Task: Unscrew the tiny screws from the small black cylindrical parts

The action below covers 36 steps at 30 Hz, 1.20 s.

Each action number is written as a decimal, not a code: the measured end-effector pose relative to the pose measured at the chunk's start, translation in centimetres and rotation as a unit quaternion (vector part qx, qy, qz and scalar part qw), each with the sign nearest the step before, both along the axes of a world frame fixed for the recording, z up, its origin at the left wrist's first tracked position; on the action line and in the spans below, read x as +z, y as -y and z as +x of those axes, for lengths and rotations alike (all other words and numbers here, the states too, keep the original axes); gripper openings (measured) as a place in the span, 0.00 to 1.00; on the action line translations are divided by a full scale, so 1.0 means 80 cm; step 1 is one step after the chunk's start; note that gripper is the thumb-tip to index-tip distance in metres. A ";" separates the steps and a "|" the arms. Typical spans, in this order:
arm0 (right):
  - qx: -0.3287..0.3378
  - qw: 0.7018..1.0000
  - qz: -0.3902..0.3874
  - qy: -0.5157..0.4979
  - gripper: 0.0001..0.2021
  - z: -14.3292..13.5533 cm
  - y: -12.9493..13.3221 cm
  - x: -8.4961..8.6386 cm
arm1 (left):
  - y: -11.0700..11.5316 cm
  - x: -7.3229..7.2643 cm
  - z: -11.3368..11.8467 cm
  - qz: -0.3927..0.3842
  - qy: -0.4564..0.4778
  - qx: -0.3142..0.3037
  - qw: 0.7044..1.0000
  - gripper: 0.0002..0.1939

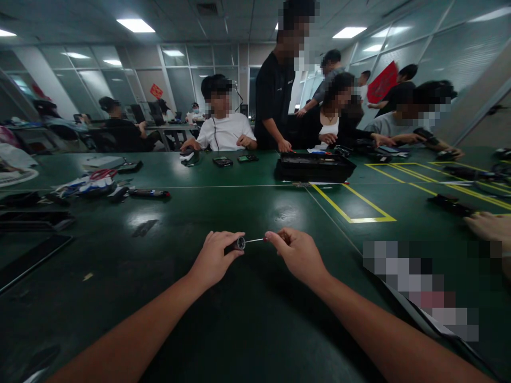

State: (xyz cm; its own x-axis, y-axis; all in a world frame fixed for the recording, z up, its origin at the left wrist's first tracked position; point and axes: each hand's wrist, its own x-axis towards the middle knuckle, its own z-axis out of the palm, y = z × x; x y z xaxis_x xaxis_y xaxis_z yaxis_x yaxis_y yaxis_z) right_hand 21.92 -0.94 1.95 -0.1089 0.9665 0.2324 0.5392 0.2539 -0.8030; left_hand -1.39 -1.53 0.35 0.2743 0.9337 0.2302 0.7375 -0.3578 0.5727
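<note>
Over the middle of the green table point(247, 330), both my hands work close together. My left hand point(213, 258) is closed around a short dark cylinder point(240, 243), whose round, metallic-looking end faces right. Pinched in my right hand point(301, 255) is a slim screwdriver point(255, 240) with a thin metal shaft and a red collar near my thumb. Its handle is mostly hidden by my fingers. The shaft points left, and its tip meets or nearly meets the cylinder's end; I cannot tell whether it is inside.
A long black box point(315, 169) stands across the table near yellow tape point(371, 219). At left lie a dark pen-shaped tool point(149, 193), red-handled clutter point(102, 174) and a black panel point(34, 260). Another person's hand point(489, 226) rests at right. Several people are opposite.
</note>
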 end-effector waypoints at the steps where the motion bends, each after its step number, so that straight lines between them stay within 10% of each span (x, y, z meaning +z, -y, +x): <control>1: 0.013 1.000 0.003 -0.013 0.18 0.000 -0.001 -0.001 | 0.000 0.000 0.000 0.002 0.001 0.001 1.000 0.22; 36: 0.073 0.987 -0.015 -0.140 0.12 -0.002 0.003 -0.010 | 0.002 0.002 0.002 -0.003 0.006 -0.010 1.000 0.21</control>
State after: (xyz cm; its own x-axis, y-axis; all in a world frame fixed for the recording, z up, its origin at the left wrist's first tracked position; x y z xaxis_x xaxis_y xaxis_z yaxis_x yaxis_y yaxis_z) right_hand 21.76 -1.16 1.16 -0.1822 0.9522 0.2453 0.2546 0.2866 -0.9236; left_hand -1.19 -1.66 0.52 0.2909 0.9294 0.2272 0.7237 -0.3690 0.5832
